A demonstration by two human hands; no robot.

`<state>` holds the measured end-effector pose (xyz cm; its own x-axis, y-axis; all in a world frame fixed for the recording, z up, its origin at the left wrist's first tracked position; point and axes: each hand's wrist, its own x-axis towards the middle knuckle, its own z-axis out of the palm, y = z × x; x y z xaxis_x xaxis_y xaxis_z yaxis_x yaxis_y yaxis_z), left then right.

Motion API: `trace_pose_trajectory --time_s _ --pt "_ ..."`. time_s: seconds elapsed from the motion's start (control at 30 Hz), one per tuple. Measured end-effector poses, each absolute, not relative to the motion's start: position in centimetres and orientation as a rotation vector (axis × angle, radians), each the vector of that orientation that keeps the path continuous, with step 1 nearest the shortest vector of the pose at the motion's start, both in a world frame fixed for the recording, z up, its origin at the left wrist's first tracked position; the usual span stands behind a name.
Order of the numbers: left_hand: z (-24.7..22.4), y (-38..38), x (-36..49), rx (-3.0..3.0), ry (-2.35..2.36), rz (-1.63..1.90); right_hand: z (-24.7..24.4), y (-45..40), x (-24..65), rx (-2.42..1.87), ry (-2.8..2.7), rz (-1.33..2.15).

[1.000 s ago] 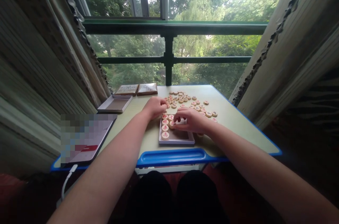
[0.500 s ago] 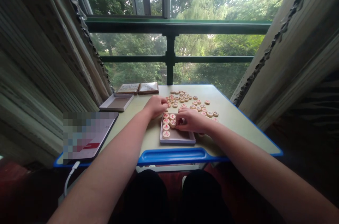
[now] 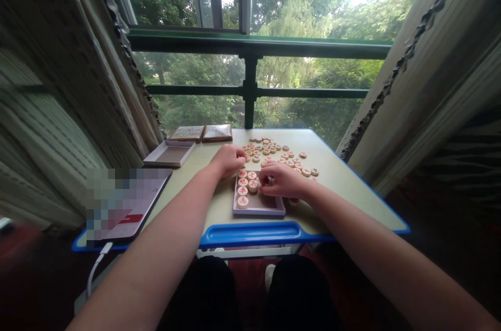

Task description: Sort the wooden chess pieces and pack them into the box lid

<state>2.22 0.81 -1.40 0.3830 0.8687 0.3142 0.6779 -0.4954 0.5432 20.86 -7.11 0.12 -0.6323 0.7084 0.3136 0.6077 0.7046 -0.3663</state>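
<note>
My right hand is over the shallow lidless box, its fingers curled and its thumb low. Whatever those fingers hold, if anything, is hidden. Just left of its fingertips lies a round wooden Chinese chess piece with a red character. More red-marked pieces line the box's left side, among them a bottom one. Beyond the box's far left corner is my left hand, fingers bent together beside loose pieces. Its fingertips are too small to show what they grip.
Several loose pieces spread over the table's far and right parts. An open box lid and two flat brown-edged boxes are at the back left. A tablet-like device with a white cable lies at the left edge.
The view has shifted slightly, so the table sits lower and further left. My right fingertips, earlier against the piece in the box, are now slightly apart from it. My left hand stays nearly in place.
</note>
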Motion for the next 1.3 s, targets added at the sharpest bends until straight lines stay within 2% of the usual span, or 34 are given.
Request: trace_pose_trajectory --time_s 0.1,0.27,0.63,0.9,1.17,1.3 --pt "-1.3 0.5 2.4 2.331 1.339 0.799 0.7 -6.5 21.9 -1.168 -2.295 0.218" --pt "-0.6 -0.5 3.2 2.322 1.239 0.798 1.3 -5.6 24.0 -1.697 -2.069 -0.025" --pt "-0.6 -0.6 3.5 2.343 1.164 0.750 1.1 -5.2 25.0 -2.102 -2.145 0.032" --pt "-0.7 -0.5 3.3 2.329 1.199 0.762 0.9 -5.1 24.4 -2.005 -2.125 0.108" --pt "-0.8 -0.5 3.0 2.226 1.248 0.719 0.4 -4.7 23.6 -2.112 -2.071 0.127" --pt "-0.9 -0.3 2.9 2.202 1.249 0.725 0.2 -4.6 23.4 -2.007 -2.041 0.034"
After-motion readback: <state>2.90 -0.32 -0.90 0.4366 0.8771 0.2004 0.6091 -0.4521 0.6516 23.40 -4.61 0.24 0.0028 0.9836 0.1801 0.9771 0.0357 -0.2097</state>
